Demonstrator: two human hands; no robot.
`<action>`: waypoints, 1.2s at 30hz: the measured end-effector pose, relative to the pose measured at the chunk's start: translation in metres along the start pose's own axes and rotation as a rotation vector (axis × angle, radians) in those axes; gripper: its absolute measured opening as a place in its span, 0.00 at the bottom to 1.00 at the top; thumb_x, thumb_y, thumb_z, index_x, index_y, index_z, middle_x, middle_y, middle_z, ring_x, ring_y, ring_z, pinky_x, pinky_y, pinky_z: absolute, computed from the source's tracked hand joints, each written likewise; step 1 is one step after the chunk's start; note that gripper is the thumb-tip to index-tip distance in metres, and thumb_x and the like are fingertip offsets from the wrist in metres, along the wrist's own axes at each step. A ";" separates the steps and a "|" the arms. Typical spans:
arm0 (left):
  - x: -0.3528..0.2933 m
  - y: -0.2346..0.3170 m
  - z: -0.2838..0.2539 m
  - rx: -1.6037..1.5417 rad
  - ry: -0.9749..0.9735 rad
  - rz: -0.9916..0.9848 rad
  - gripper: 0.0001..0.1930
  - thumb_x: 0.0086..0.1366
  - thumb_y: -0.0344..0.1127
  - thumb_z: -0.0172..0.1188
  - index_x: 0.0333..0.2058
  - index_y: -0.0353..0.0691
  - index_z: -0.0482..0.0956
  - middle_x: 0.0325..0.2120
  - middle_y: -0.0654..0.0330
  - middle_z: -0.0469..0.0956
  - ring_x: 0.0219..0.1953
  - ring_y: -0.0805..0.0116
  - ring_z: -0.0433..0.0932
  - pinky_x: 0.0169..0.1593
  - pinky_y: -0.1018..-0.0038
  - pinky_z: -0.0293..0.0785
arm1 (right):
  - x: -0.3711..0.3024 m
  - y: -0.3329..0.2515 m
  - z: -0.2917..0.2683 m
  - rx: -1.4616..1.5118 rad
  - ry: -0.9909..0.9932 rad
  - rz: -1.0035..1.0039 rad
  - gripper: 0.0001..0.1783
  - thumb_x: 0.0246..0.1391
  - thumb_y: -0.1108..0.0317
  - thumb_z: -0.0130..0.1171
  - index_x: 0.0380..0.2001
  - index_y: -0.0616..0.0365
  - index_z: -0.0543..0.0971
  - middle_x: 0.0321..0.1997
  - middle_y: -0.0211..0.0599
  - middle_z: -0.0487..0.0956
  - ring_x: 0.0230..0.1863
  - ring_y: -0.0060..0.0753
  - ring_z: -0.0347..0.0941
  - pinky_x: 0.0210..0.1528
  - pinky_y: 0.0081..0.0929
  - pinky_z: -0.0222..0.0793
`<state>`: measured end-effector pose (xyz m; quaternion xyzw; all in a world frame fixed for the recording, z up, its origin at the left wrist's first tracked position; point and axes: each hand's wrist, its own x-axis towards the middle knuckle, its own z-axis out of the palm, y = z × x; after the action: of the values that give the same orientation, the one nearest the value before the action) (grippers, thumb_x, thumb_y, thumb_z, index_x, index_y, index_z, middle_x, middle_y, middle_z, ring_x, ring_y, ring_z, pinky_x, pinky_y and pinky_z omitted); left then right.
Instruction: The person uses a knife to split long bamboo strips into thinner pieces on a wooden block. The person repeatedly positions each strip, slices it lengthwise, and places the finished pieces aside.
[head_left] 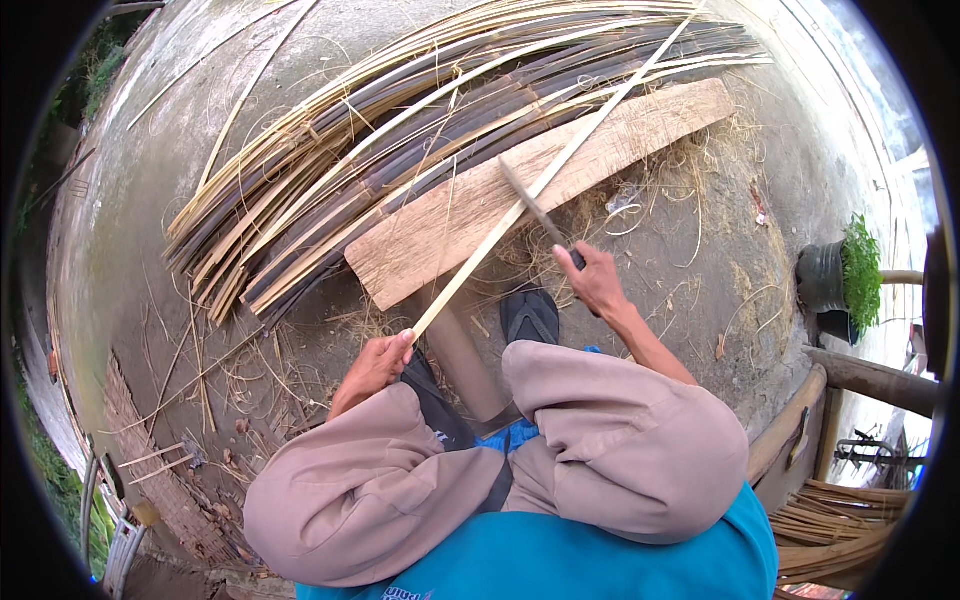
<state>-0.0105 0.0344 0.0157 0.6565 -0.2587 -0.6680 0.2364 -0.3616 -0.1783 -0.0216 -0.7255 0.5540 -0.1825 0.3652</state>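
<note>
My left hand is closed around the near end of a long pale bamboo strip. The strip slants away to the upper right, across a wooden plank. In my right hand is a knife with a dark handle, its blade pointing to the upper left. The blade crosses the strip above the plank; whether its edge touches the strip I cannot tell. Beyond the plank lies a large pile of split bamboo strips, some pale and some dark.
Curly shavings litter the concrete around the plank. A potted green plant stands at the right, near a wooden beam. More strips are bundled at the lower right. A rough board lies at the left. A sandal sits between my knees and the plank.
</note>
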 end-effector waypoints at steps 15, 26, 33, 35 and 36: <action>-0.003 -0.020 -0.043 -0.277 -0.272 -0.248 0.26 0.76 0.60 0.54 0.26 0.47 0.72 0.13 0.80 0.55 0.14 0.86 0.49 0.18 0.80 0.42 | -0.025 -0.013 0.020 -0.158 -0.057 -0.528 0.29 0.66 0.46 0.62 0.27 0.66 0.77 0.15 0.47 0.71 0.17 0.41 0.65 0.24 0.41 0.64; -0.097 -0.057 -0.073 -0.085 -0.080 -0.241 0.22 0.76 0.56 0.56 0.49 0.41 0.81 0.37 0.63 0.82 0.38 0.78 0.78 0.44 0.73 0.76 | 0.099 0.067 -0.088 -0.314 0.338 0.105 0.38 0.65 0.34 0.55 0.29 0.67 0.81 0.20 0.51 0.78 0.24 0.50 0.77 0.31 0.45 0.69; 0.018 0.010 -0.006 0.031 0.033 0.141 0.25 0.72 0.52 0.64 0.52 0.34 0.82 0.38 0.56 0.85 0.33 0.71 0.83 0.43 0.74 0.77 | 0.078 0.053 -0.032 -0.247 0.353 0.068 0.35 0.66 0.39 0.57 0.28 0.68 0.79 0.23 0.59 0.78 0.28 0.60 0.79 0.34 0.50 0.70; 0.025 0.014 -0.004 -0.031 0.061 0.150 0.21 0.71 0.49 0.65 0.48 0.34 0.84 0.35 0.56 0.86 0.30 0.72 0.82 0.38 0.75 0.77 | 0.082 0.052 -0.033 -0.216 0.341 0.067 0.35 0.66 0.39 0.57 0.28 0.68 0.79 0.23 0.59 0.78 0.28 0.61 0.78 0.34 0.50 0.70; 0.031 0.011 -0.002 -0.077 0.077 0.148 0.19 0.71 0.47 0.66 0.46 0.34 0.84 0.33 0.57 0.86 0.29 0.73 0.82 0.36 0.76 0.77 | 0.083 0.055 -0.036 -0.182 0.320 0.093 0.35 0.66 0.39 0.57 0.28 0.68 0.79 0.23 0.59 0.78 0.28 0.61 0.78 0.34 0.50 0.70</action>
<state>-0.0091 0.0056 -0.0001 0.6514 -0.2716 -0.6321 0.3200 -0.3957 -0.2742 -0.0493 -0.6908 0.6524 -0.2276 0.2132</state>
